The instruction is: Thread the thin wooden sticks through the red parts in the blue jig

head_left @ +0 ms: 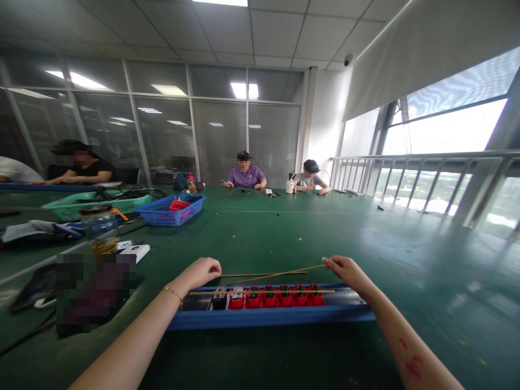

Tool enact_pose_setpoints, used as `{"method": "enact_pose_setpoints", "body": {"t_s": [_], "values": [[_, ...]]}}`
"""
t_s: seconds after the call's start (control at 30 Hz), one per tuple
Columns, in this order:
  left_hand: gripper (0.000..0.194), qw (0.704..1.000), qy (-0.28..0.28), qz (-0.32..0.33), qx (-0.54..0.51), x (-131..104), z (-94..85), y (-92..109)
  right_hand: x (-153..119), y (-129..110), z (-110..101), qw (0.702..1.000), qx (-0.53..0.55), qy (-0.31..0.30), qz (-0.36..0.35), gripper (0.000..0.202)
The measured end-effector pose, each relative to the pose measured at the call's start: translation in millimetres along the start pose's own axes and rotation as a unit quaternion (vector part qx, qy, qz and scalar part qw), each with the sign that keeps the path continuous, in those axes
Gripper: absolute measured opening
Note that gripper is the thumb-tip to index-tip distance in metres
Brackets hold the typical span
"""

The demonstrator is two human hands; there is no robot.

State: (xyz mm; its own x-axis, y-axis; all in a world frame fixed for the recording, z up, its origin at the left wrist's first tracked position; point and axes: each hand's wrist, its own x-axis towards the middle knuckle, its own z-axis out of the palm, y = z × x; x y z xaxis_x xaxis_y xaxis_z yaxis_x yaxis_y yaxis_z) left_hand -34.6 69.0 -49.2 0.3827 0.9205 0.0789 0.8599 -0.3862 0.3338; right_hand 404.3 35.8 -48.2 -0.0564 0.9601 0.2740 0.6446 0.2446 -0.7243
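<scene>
My left hand [204,272] is closed at the left end of a thin yellow-brown stick [264,274], its fingers pinched together. In my right hand [343,268], between thumb and fingertips, is the raised right end of another thin stick [294,271], which slants down to the left and crosses the first. Just below both hands, a long blue tray [268,319] holds a row of several small red cups [270,303] with dark contents. A black cup [220,301] with pale contents stands at the row's left end. One more thin stick [260,292] lies across the cups.
To the left are a blue basket [170,215] with red containers, a green basket [73,206], a glass jar [99,227], a white device [140,252] and cables. Co-workers [246,176] sit along the far side of the green table [260,233]. A railing stands at the right.
</scene>
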Motion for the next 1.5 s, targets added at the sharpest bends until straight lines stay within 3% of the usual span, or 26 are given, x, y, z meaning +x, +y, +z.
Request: {"method": "enact_pose_setpoints", "body": {"t_s": [0.17,0.43,0.63,0.83,1.0,1.13,1.23,1.37,1.5], "values": [[0.041,1.000,-0.012,-0.015,-0.012,-1,-1.3,5,5,-10,12,0.986,-0.147,-0.060,-0.055,0.035],[0.025,0.999,-0.024,-0.018,-0.033,0,-0.4,1,31,-34,37,0.945,-0.289,-0.108,-0.106,0.024],[0.020,0.999,-0.027,-0.011,-0.038,0,-2.5,3,44,-27,56,0.950,-0.229,-0.169,-0.131,0.019],[0.024,0.999,-0.017,-0.007,-0.043,-2,-4.6,8,44,-20,61,0.955,-0.190,-0.187,-0.128,0.019],[0.041,0.995,0.021,-0.003,-0.094,-15,-29.4,27,44,-19,59,0.955,-0.179,-0.197,-0.128,0.017],[0.040,0.993,-0.075,0.005,-0.091,-38,-61.3,52,45,-19,60,0.956,-0.177,-0.198,-0.126,0.017],[0.033,0.989,-0.128,0.011,-0.078,-54,-73.1,72,45,-19,60,0.957,-0.178,-0.194,-0.125,0.017],[0.024,0.992,-0.114,0.022,-0.053,-63,-68.2,89,44,-19,60,0.958,-0.180,-0.189,-0.120,0.017],[0.020,0.995,-0.091,0.026,-0.038,-62,-60.3,90,43,-19,60,0.959,-0.175,-0.190,-0.117,0.017]]}}
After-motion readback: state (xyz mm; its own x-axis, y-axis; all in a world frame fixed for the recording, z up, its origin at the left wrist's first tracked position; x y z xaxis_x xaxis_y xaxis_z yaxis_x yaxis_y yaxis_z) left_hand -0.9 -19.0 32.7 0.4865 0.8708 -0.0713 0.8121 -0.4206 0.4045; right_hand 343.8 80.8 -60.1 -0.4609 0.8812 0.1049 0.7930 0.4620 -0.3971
